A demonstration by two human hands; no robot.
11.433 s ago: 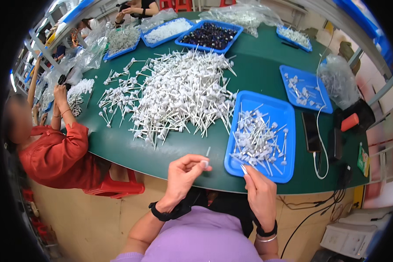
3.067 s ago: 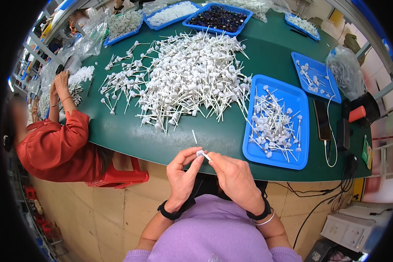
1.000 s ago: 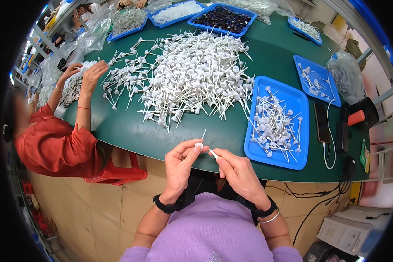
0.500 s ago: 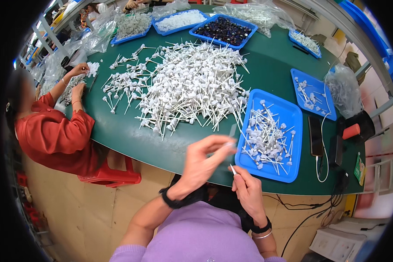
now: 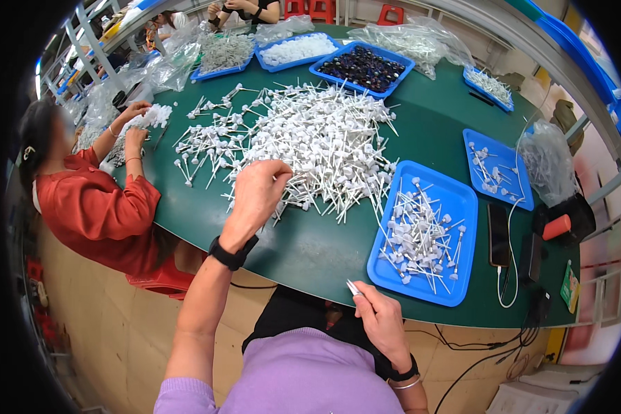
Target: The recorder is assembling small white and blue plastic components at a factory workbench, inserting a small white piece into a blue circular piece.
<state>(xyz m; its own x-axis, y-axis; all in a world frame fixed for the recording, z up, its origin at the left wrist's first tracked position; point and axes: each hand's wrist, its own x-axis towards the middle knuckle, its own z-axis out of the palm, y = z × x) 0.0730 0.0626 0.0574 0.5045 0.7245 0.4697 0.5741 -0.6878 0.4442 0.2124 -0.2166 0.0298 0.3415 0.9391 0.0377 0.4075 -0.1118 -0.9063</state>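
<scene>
My left hand (image 5: 259, 190) reaches over the near left part of a big heap of white-capped pieces with thin stems (image 5: 324, 138). Its thumb and fingertips are pinched together; what lies between them, if anything, cannot be made out. At the table's front edge my right hand (image 5: 381, 321) is closed around slim metal tweezers (image 5: 352, 287), their tips pointing up and to the left. Beside that hand stands a blue tray (image 5: 385, 272) with many similar stemmed pieces (image 5: 421, 231) lying in it.
A second blue tray (image 5: 481, 138), a phone (image 5: 498, 234) and a white cable (image 5: 516, 265) lie to the right. Along the back are trays of dark beads (image 5: 363, 67) and white parts (image 5: 298, 48). A co-worker in red (image 5: 93, 207) sits at the left.
My left hand has moved from beside the tweezers, up and left to the heap. My right hand, still holding the tweezers, has dropped slightly lower. The view has tilted a little.
</scene>
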